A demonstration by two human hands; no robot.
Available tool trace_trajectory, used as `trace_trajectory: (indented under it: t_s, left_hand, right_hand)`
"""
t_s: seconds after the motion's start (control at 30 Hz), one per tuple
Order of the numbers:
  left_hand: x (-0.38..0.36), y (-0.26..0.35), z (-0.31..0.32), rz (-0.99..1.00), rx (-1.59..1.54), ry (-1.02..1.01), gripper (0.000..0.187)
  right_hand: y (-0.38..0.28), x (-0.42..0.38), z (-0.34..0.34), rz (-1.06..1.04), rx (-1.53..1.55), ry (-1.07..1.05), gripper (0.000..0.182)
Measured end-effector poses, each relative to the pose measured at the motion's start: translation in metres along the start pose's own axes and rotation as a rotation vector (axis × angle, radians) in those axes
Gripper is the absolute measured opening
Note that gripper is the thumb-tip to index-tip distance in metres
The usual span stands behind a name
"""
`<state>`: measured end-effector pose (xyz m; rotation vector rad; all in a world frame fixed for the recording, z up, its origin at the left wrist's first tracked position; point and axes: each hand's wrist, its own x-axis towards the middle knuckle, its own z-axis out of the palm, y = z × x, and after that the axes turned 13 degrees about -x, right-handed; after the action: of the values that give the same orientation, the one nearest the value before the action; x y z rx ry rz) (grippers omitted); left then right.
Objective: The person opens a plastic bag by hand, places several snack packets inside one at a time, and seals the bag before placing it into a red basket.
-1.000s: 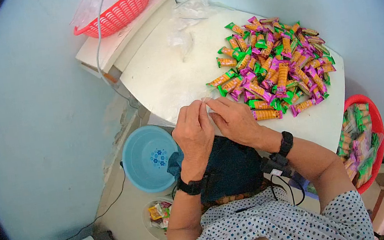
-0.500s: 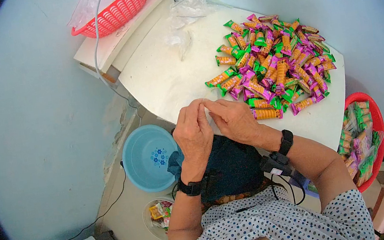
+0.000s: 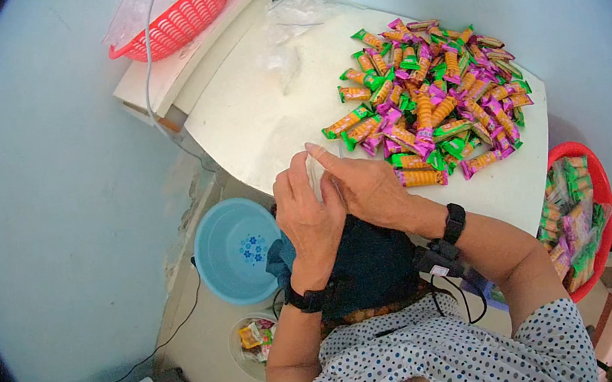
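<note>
My left hand [image 3: 307, 210] and my right hand [image 3: 370, 187] meet at the near edge of the white table. Between their fingers is a thin clear plastic bag [image 3: 313, 173], hard to make out against the pale tabletop. Both hands are closed on it, the right thumb and fingers pointing up and to the left. Just beyond my right hand lies a heap of small wrapped snack packs [image 3: 425, 100], orange with green or purple ends. The nearest pack [image 3: 423, 177] is close to my right knuckles, apart from them.
Crumpled clear bags [image 3: 292, 17] lie at the table's [image 3: 236, 115] back. A red basket [image 3: 196, 13] with clear plastic stands on a white cabinet. Below left are a blue basin [image 3: 212, 237] and a bin [image 3: 247, 362]. At right, a red basket [image 3: 603, 193] holds filled bags.
My fingers have shifted along the clear bag. The right fingers now reach higher, and the left hand has turned, with a gap showing plastic between them. The view has moved slightly.
</note>
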<state>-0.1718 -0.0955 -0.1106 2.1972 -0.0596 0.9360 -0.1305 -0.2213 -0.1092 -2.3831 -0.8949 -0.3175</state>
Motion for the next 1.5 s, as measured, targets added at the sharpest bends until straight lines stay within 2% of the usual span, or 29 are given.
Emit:
trace_trajectory:
  t_s: [0.1,0.2,0.3,0.47,0.67,0.73,0.87,0.97,1.07,1.27,1.37,1.5]
  left_hand:
    - [0.001,-0.01,0.005,0.144,0.062,0.066,0.031]
    - [0.0,-0.011,0.004,0.092,-0.007,0.046,0.019]
    - [0.005,-0.018,0.009,0.137,-0.001,0.064,0.012]
    - [0.023,-0.031,0.008,0.18,0.071,0.205,0.015]
    - [0.035,-0.036,0.002,0.227,0.165,0.247,0.015]
    - [0.033,-0.034,0.007,0.251,0.176,0.229,0.014]
    - [0.022,-0.04,0.026,0.101,0.021,0.186,0.012]
    - [0.019,-0.04,0.032,0.018,-0.04,0.157,0.011]
    - [0.019,-0.045,0.035,-0.027,-0.112,0.168,0.011]
    - [0.018,-0.047,0.032,-0.054,-0.144,0.128,0.011]
    - [0.018,-0.045,0.031,-0.066,-0.172,0.13,0.011]
    - [0.018,-0.046,0.032,-0.056,-0.194,0.151,0.01]
  right_hand:
    - [0.002,-0.001,0.004,-0.012,-0.017,0.018,0.056]
    - [0.008,-0.003,0.012,-0.037,-0.037,0.032,0.047]
    - [0.008,-0.004,0.009,-0.016,0.004,0.024,0.039]
    - [0.012,-0.003,0.011,0.004,0.166,0.185,0.028]
    - [0.02,0.011,-0.005,-0.062,0.006,0.387,0.032]
    - [0.022,0.015,-0.013,-0.043,-0.165,0.332,0.032]
    - [0.024,0.019,-0.016,-0.04,-0.483,0.216,0.031]
    - [0.028,0.02,-0.008,-0.111,-0.671,0.195,0.03]
    - [0.029,0.021,-0.007,-0.133,-0.67,0.15,0.031]
    - [0.035,0.022,-0.016,-0.051,-0.491,0.062,0.036]
    - [0.038,0.023,-0.012,-0.058,-0.62,0.09,0.04]
    - [0.039,0.023,-0.012,-0.101,-0.635,0.07,0.044]
